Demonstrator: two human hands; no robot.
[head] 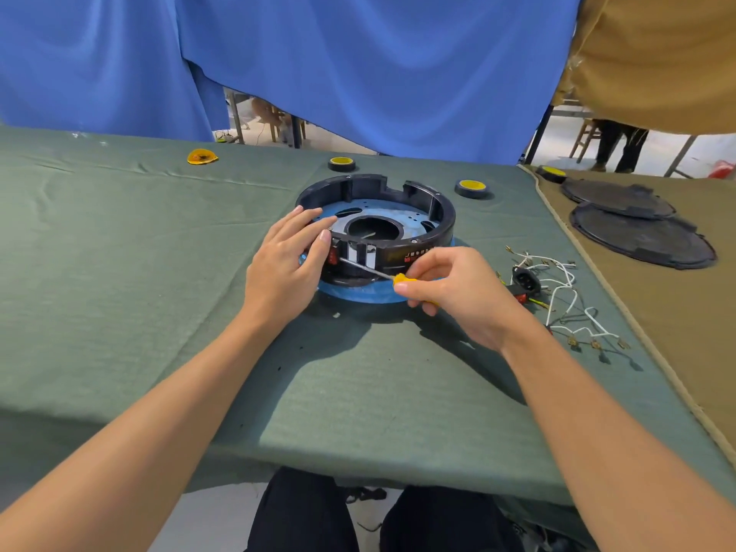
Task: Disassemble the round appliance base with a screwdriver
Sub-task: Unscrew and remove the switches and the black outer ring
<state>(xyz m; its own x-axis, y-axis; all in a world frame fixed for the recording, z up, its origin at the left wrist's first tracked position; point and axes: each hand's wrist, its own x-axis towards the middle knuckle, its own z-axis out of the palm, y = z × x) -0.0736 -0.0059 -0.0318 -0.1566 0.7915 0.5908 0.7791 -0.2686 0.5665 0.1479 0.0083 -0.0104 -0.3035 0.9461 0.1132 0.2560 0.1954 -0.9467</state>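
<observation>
The round appliance base (pixel 438 217) is a black ring with a blue inner plate and a dark centre hole, lying on the green cloth. My left hand (pixel 286 264) rests on its left front rim, fingers straight over the edge. My right hand (pixel 450 292) grips the yellow handle of a screwdriver (pixel 400 278). The thin metal shaft runs left to the front wall of the base, its tip near a red switch beside my left thumb.
A bundle of white wires with a black socket (pixel 557 296) lies right of the base. Two black round covers (pixel 641 237) sit on the tan cloth at right. Two rolls of yellow-cored tape (pixel 472 188) and a yellow disc (pixel 203 157) lie behind. The table edge runs near my knees.
</observation>
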